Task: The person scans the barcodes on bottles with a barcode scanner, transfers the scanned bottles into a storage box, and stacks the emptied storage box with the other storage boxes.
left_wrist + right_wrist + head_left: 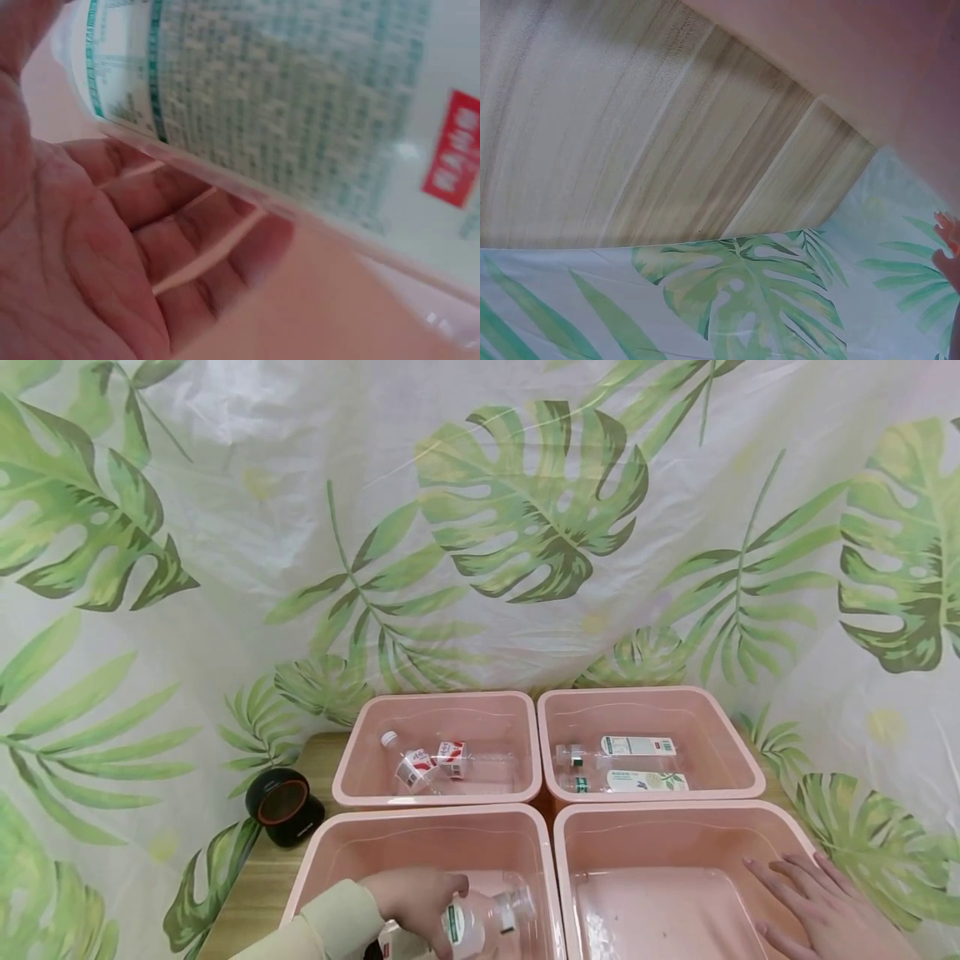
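My left hand (423,902) reaches into the front-left pink bin (420,822) and grips a clear plastic bottle (468,927) with a white and green label. In the left wrist view, that bottle (292,112) lies across the fingers (180,232), and a small red patch shows on its label. Part of another white-labelled bottle (401,941) shows beneath the hand. On the right side, my right hand (825,910) rests with straight, spread fingers at the right rim of the front-right pink bin (675,817).
Behind stand two more pink bins: the back-left bin (442,700) holds bottles with red and white labels (415,767), the back-right bin (630,695) bottles with green and white labels (645,781). A black round object (285,806) sits left on the wooden table (251,893). Leaf-patterned sheeting (525,635) hangs behind.
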{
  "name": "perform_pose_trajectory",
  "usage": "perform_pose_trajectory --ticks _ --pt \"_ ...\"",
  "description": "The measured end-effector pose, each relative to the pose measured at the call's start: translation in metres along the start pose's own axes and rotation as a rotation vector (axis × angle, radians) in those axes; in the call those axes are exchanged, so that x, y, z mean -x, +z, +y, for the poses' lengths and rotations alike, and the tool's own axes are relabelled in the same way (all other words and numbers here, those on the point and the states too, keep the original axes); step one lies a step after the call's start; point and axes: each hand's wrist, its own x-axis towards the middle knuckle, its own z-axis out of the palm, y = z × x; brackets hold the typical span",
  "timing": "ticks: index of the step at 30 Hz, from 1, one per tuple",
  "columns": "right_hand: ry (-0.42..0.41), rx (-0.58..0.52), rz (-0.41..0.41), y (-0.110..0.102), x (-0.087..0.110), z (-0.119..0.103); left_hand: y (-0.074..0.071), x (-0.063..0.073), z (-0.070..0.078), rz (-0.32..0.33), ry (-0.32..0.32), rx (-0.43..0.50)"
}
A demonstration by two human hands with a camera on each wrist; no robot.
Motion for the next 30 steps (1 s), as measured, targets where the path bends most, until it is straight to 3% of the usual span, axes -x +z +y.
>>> perform_pose_trajectory --ticks 3,6,11,16,20,23,30 --pt "-0.01 0.008 0.007 0.0 -0.001 0.0 -0.017 0.005 -0.003 0.098 0.048 0.087" --pt "-0.009 0.016 -0.009 -0.002 -0.002 0.0 -0.038 0.009 -0.008 0.186 0.077 0.232" --pt "0.006 0.027 -0.032 -0.004 -0.001 0.0 -0.067 0.017 -0.01 0.333 0.13 0.656" --pt "-0.009 0.025 -0.005 -0.002 0.0 0.001 -0.077 0.021 -0.015 0.489 0.284 1.071" --pt "-0.014 0.007 0.005 -0.001 0.0 0.0 -0.077 0.023 -0.018 0.579 0.369 1.275" --pt "-0.008 -0.002 0.0 0.0 0.001 0.0 -0.078 0.023 -0.015 0.681 0.332 1.342" --pt "-0.004 -0.009 -0.006 0.0 0.001 0.0 -0.091 0.027 -0.009 0.947 0.058 1.365"
